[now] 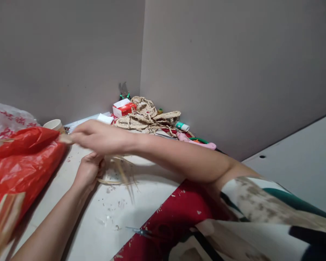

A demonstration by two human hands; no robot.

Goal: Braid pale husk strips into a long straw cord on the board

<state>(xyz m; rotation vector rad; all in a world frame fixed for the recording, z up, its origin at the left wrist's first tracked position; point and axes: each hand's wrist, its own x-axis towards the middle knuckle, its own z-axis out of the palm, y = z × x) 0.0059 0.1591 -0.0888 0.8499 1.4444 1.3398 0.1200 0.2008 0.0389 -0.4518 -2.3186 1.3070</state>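
My left hand (90, 167) is closed on pale straw strands (121, 171), whose loose ends fan out to the right over the white table (105, 206). Above it, my right hand (100, 136) reaches across to the left, blurred by motion. Its fingers are pinched on a small pale piece (66, 138), close to the red plastic bag (29, 159). What the left fingers hold is partly hidden by the wrist and the right hand.
Woven straw pieces (145, 121), a red and white box (123, 108), green-handled pliers (124, 91) and a glue stick (182, 126) sit at the back corner. A paper cup (54, 125) stands left. Scissors (141, 231) lie on red cloth (163, 221). Straw strips (7, 217) are at lower left.
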